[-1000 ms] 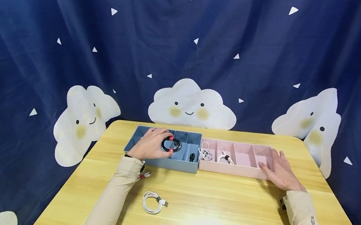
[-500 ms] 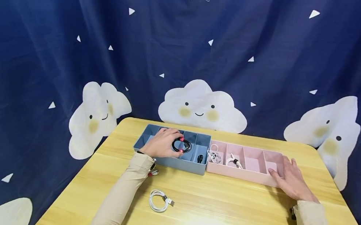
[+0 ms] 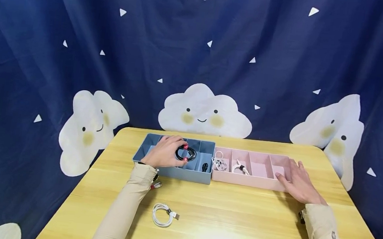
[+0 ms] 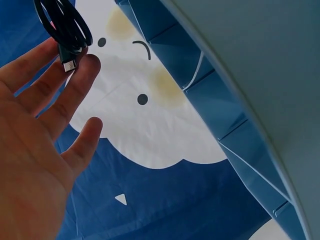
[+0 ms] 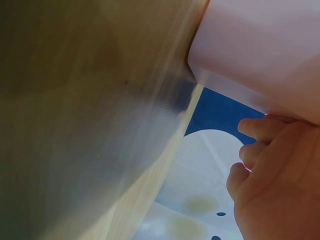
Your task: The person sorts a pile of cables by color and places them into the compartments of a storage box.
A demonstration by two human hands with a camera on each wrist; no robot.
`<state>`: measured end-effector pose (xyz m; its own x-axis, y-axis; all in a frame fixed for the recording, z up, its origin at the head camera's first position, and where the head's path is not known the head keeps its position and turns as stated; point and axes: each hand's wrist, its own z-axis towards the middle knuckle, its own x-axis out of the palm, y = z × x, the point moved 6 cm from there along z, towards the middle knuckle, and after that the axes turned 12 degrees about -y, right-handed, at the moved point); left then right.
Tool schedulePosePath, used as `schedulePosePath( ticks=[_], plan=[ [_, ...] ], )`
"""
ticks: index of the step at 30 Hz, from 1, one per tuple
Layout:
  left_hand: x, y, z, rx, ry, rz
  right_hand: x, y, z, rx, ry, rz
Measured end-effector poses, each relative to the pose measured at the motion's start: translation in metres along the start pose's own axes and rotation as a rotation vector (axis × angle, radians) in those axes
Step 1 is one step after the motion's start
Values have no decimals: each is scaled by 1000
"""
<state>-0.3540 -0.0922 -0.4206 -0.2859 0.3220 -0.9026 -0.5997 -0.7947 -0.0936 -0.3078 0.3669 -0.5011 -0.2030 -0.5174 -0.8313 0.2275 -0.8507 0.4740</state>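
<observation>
Black coiled cable [image 3: 192, 155] was over the blue tray [image 3: 185, 174], pinched between thumb and fingers of the left hand [image 3: 165, 153]. The right hand [image 3: 301, 185] rested on the pink tray [image 3: 248, 180] at its end, thumb and fingers apart.

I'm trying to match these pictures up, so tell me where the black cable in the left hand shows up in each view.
Head: just below the middle, the black cable is in the left hand, over the blue box.
Left wrist: at the top left, by the fingertips, partly cut off by the upper edge.
Right wrist: not in it.
Shared landmark: the navy curtain with white clouds, in all three views.
</observation>
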Motion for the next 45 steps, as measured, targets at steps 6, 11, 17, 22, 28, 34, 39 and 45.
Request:
schedulePosePath(
  ticks=[6,11,17,22,28,34,39,45],
  plan=[
    [1,0,-6,-14,11,5,4,0,0,5,2,-6],
    [3,1,-2,-3,8,24,3,-1,-1,25,8,3],
    [3,1,1,-10,35,30,2,-1,-1,24,-3,8],
    [4,-1,5,-6,35,15,3,-2,-1,16,-12,2],
    [6,-2,9,0,36,11,2,-2,0,17,-17,-6],
    [10,-3,12,13,31,9,2,-1,0,30,4,-5],
    [14,-2,14,12,39,16,1,0,-1,25,3,-6],
    [18,-2,15,5,52,23,1,0,-1,18,-1,-11]
  ],
)
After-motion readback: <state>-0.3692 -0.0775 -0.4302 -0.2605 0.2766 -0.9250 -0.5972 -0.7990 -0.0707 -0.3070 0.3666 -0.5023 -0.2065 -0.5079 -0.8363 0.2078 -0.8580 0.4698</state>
